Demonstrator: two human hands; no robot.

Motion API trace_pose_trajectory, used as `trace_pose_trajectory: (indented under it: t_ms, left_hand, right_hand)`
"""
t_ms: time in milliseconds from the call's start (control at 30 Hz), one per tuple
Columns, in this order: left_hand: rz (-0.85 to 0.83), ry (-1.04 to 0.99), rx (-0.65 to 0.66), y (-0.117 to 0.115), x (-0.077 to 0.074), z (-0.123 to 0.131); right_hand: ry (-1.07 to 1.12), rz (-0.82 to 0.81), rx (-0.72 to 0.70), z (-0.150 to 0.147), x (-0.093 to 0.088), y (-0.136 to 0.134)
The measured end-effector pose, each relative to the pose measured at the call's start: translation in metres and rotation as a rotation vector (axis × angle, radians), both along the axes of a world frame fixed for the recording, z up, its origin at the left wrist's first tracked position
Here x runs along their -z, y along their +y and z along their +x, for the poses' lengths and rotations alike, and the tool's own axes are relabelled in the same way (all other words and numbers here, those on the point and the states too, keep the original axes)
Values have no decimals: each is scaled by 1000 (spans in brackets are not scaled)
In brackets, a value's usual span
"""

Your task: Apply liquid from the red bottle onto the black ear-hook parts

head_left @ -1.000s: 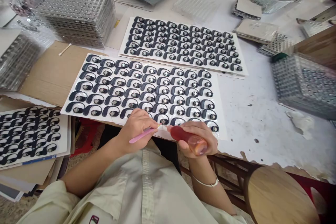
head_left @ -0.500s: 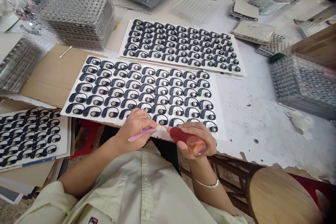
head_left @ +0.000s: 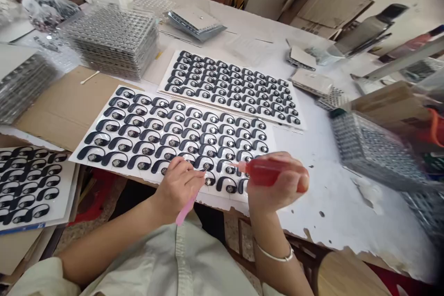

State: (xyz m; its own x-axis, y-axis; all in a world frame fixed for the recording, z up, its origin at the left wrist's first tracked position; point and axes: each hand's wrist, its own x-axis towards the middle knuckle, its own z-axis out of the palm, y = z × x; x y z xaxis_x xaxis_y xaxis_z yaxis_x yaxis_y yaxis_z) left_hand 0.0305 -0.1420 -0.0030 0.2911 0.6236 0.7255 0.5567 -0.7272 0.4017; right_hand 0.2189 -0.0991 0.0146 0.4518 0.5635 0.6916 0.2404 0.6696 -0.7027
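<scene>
My left hand (head_left: pixel 178 189) pinches a slim tool with a flat pink handle (head_left: pixel 185 212); the tool's tip is hidden by my fingers. This hand rests over the front edge of a white sheet (head_left: pixel 240 197) bearing rows of black curved pieces (head_left: pixel 120 160), each with a shiny round stone set at one end. In my right hand (head_left: pixel 274 196) is a red squeeze bottle (head_left: pixel 265 171), tilted nearly level, its thin nozzle pointing left above the sheet's right-hand pieces. Whether the nozzle touches a piece, I cannot tell.
Behind lies a second sheet of black pieces (head_left: pixel 231 85). Stacked clear trays (head_left: pixel 111 39) stand at back left, more trays (head_left: pixel 374 148) at right. A cotton swab (head_left: pixel 90 77) lies on brown cardboard (head_left: pixel 62 101). Another sheet (head_left: pixel 64 208) sits lower left; a round stool (head_left: pixel 350 277) lower right.
My right hand has lifted the red bottle away from my left fingers, up and to the right over the sheet. The pink handle now points more steeply downward. The view has tilted up.
</scene>
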Motion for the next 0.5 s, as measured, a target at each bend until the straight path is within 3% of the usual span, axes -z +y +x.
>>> trace_pose_trajectory:
  t_ms: [167, 500]
  left_hand:
    - [-4, 55, -26, 2, 3, -2]
    - [17, 133, -24, -2, 11, 0]
  right_hand:
    - [-144, 38, 55, -10, 13, -10]
    - [-459, -51, -105, -8, 17, -15]
